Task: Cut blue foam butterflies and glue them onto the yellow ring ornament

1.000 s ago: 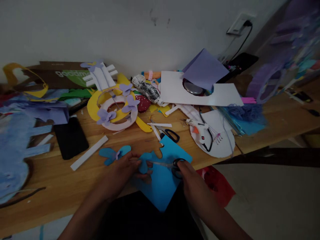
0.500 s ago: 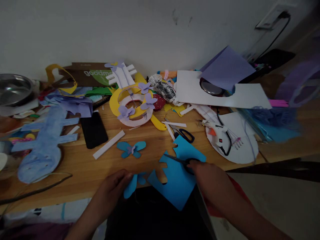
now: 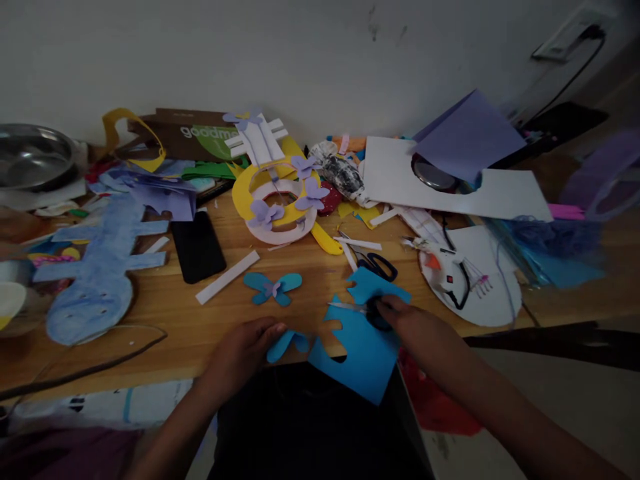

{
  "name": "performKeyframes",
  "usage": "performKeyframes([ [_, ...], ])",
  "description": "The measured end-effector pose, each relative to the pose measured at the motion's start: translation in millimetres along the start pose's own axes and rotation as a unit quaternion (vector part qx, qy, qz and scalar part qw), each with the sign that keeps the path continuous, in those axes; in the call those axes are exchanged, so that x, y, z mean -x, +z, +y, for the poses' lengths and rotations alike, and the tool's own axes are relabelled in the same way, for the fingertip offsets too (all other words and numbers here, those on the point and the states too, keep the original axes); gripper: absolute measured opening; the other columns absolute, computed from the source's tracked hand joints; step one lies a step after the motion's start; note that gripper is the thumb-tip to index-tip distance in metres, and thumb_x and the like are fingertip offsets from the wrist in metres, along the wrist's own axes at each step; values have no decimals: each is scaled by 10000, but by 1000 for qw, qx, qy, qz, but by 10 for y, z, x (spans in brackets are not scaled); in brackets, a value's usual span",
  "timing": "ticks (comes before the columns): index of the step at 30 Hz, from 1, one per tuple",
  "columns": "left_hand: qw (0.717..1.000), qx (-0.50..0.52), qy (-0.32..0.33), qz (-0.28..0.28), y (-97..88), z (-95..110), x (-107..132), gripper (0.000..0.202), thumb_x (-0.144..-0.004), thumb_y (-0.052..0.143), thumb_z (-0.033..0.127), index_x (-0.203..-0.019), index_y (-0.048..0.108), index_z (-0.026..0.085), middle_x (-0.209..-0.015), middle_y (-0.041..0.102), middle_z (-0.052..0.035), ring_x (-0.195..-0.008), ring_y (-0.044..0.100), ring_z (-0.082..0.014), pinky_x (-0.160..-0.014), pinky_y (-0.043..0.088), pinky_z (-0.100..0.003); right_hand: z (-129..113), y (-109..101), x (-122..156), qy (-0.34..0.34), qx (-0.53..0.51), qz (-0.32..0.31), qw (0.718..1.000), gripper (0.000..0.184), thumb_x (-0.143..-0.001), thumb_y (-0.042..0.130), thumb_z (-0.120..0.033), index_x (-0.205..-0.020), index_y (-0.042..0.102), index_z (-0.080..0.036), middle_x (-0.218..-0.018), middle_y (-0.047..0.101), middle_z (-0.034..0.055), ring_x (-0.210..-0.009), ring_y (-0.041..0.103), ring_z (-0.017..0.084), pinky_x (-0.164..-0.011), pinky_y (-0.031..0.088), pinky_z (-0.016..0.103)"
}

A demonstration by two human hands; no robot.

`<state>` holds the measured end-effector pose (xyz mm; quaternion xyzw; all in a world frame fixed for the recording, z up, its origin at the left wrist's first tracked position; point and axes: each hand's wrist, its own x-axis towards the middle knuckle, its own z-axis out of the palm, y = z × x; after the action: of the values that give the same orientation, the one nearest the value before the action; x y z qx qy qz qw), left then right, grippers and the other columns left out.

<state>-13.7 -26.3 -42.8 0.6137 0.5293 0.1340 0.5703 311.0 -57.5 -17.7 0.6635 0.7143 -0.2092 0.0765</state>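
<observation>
My left hand (image 3: 257, 343) pinches a blue paper cutout (image 3: 284, 345) with rounded lobes, just above the table's front edge. In my right hand (image 3: 400, 313) are dark-handled scissors (image 3: 350, 307), their blades pointing left across a blue paper sheet (image 3: 367, 353). That sheet has curved notches cut from its left side, and its lower corner hangs over the edge above my lap. A finished-looking blue paper butterfly (image 3: 273, 289) with a small purple centre lies flat beyond my left hand.
Behind are a yellow paper ring (image 3: 245, 193) with purple butterflies, a second pair of scissors (image 3: 375, 262), a black phone (image 3: 199, 248) and a white paper strip (image 3: 227, 277). A blue painted paper figure (image 3: 93, 303) lies left; a decorated white disc (image 3: 493, 293) lies right.
The view has shifted, so most things sit further right. My left hand has turned the blue cutout, which now looks folded or edge-on. My right hand still holds the scissors over the sheet.
</observation>
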Motion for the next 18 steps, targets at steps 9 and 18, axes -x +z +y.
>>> performKeyframes([
  [9, 991, 0, 77, -111, -133, 143, -107, 337, -956, 518, 489, -891, 707, 217, -801, 670, -7, -742, 577, -170, -684, 410, -259, -1048, -76, 69, -226, -267, 49, 935, 458, -949, 655, -288, -1399, 575, -315, -1323, 670, 38, -1221, 621, 193, -1061, 506, 350],
  [18, 989, 73, 92, -88, -447, 27, -142, 305, -920, 553, 454, -783, 649, 200, -726, 593, 30, -686, 520, -135, -657, 404, -238, -1444, -80, -263, -185, -423, -24, 887, 410, -886, 738, -288, -1286, 648, -270, -1171, 731, 1, -1021, 688, 154, -882, 542, 263],
])
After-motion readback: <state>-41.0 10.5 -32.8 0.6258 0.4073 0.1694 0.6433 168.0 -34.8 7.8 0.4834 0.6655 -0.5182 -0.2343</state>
